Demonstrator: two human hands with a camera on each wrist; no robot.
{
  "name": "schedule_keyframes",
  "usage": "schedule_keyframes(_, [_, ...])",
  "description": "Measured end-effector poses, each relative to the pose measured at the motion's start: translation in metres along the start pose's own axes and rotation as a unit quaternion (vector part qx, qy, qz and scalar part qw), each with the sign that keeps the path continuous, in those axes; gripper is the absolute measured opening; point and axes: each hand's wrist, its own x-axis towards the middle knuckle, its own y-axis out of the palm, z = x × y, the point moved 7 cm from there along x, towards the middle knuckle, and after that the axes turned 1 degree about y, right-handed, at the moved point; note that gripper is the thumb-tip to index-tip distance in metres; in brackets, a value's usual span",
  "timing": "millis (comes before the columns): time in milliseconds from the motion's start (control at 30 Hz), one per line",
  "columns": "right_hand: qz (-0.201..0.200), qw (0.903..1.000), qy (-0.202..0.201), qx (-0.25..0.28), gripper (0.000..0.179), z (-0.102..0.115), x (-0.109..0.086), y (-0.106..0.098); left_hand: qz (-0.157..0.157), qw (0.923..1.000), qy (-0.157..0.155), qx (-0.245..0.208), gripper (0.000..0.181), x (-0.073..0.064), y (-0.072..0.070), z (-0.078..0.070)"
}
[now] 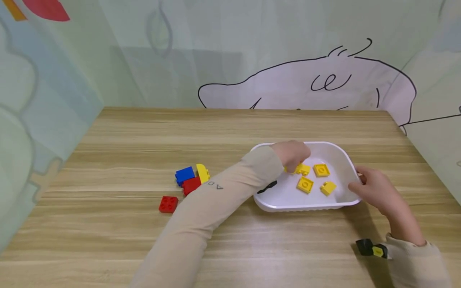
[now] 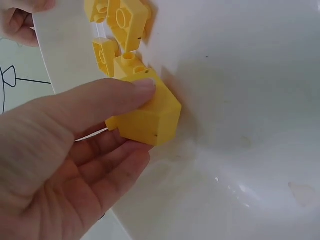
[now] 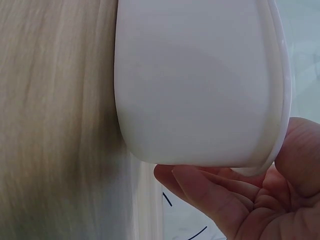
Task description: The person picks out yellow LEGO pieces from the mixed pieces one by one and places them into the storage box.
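Note:
Inside the white plastic tub [image 1: 281,202], at its left end, my left hand [image 1: 293,154] pinches a yellow toy brick [image 2: 157,112] with thumb and fingers; its one end is slanted. Several more yellow bricks [image 1: 305,185] lie loose on the tub's floor, some with hollow undersides up. My right hand [image 1: 376,188] grips the tub's right end, thumb over the rim [image 3: 286,100] and curled fingers against the outside wall. From the head view the brick held by the left hand is mostly hidden.
Left of the tub on the wooden table [image 1: 126,152] are a blue brick [image 1: 185,176], a rounded yellow brick [image 1: 203,173] and a red brick [image 1: 191,185], close together. Another red brick [image 1: 168,204] lies nearer. My left sleeve [image 1: 201,216] crosses in front. A printed wall stands behind.

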Motion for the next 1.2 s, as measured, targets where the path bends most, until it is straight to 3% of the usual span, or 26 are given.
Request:
schedule_keyframes(400, [0.002,1.0000,0.000,0.001,0.046,0.0008,-0.0006,0.0004,0.020,0.9994,-0.002,-0.029,0.044,-0.0017,0.0059,-0.0022])
schedule_keyframes(667, [-0.002,1.0000,-0.006,0.004,0.046,0.0012,-0.0007,0.0005,0.008,0.9997,-0.002,-0.024,0.046,-0.0026,0.0085,-0.0021])
schedule_keyframes(1200, [-0.002,1.0000,-0.002,0.000,0.047,0.0015,-0.0005,0.0002,0.029,0.9976,-0.012,-0.061,0.051,-0.0054,0.0001,-0.0003])
